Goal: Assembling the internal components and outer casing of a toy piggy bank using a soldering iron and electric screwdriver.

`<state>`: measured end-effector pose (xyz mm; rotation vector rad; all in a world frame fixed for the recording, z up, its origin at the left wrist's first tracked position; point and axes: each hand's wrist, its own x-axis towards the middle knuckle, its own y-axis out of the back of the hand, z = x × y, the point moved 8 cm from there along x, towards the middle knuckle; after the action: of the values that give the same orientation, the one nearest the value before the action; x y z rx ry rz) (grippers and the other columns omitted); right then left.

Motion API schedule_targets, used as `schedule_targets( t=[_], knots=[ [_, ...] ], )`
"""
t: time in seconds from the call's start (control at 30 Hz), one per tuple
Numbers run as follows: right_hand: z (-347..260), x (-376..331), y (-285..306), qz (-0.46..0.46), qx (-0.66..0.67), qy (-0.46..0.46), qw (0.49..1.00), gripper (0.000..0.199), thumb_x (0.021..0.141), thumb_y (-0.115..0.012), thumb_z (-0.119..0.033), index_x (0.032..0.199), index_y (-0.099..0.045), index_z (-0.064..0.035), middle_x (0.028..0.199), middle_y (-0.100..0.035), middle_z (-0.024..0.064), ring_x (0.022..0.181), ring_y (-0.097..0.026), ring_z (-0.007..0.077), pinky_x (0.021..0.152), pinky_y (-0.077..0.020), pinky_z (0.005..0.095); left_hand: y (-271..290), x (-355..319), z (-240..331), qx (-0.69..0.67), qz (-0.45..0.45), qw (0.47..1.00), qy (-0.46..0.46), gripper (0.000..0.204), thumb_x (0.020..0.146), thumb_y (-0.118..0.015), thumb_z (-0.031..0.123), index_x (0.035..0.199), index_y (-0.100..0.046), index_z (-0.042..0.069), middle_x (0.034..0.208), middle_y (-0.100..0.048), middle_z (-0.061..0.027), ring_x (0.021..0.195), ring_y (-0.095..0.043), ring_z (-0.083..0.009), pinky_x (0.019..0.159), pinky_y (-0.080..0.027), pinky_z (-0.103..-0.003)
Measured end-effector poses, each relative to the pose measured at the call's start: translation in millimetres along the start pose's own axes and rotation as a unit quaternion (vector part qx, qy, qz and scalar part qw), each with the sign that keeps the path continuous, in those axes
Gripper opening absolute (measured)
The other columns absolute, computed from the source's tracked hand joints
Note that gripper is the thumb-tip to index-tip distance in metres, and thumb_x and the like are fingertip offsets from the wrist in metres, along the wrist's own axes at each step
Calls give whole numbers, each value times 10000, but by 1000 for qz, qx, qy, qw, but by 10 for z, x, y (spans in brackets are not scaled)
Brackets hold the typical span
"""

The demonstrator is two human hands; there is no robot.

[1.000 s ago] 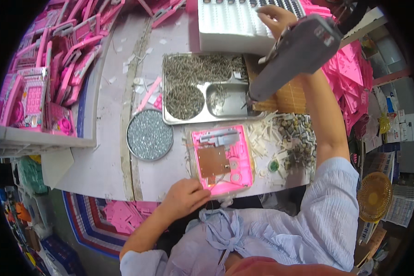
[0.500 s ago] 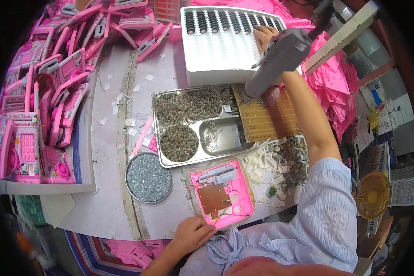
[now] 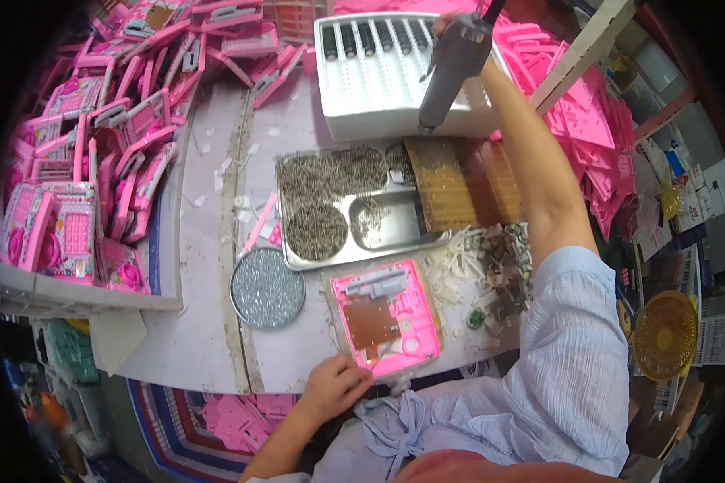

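Observation:
My left hand [image 3: 336,389] is closed at the near left corner of an open pink plastic case [image 3: 421,322], its fingertips on the rim. Inside the case lie a brown circuit board [image 3: 370,320] and a grey plastic part [image 3: 376,285]. Stretched far forward, my right hand [image 3: 441,26] is over the far part of a white foam tray [image 3: 362,97], beside rows of black round parts [image 3: 369,39]. A hanging grey power tool [image 3: 453,74] covers most of that hand, so its grip is hidden.
A metal tray [image 3: 322,258] holds springs and screws beside a round tin [image 3: 267,288] of small metal pieces. A brown ridged board [image 3: 459,185] and loose white parts [image 3: 451,282] lie to the right. Pink cases [image 3: 76,225] pile up left; pink panels [image 3: 572,121] back right.
My right hand has moved farther over the foam tray, toward its far edge. The hanging tool now appears farther left and more upright. My left hand stays at the case corner. The view has shifted slightly.

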<state>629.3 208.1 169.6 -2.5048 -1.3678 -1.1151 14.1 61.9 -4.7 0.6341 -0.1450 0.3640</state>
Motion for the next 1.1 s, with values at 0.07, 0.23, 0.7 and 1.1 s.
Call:
schedule_targets(
  t=[0.07,0.23,0.7,1.1],
  knots=[
    [-30,-144,1221,128,-187,38,973,203,944,-667,-171,1021,-664,17,920,-703,105,810,-686,173,700,-566,306,-108,161,31,-23,-15,999,-41,187,774,-822,118,907,-695,87,794,-585,-77,696,-605,-271,597,-499,-380],
    [-2120,-2094,-756,175,-110,-115,972,182,919,-666,-52,1052,-667,72,979,-699,108,839,-681,179,789,-565,303,29,-175,-69,44,-13,999,1,237,759,-837,125,952,-703,93,817,-596,-88,726,-610,-282,620,-496,-389],
    [-2350,-3964,-2212,-306,-150,10,940,201,728,-806,-108,902,-704,-99,999,-695,14,1013,-557,287,873,-483,399,0,-10,26,17,0,1000,11,240,742,-821,51,950,-702,58,820,-591,-86,702,-615,-261,600,-493,-370],
    [-2229,-3836,-1712,-270,-217,-29,938,200,768,-773,-159,951,-724,-98,1057,-674,44,1077,-557,301,909,-465,447,-19,27,110,82,-35,996,-11,254,747,-814,80,967,-687,70,835,-593,-81,727,-609,-279,614,-482,-392]
  ],
)
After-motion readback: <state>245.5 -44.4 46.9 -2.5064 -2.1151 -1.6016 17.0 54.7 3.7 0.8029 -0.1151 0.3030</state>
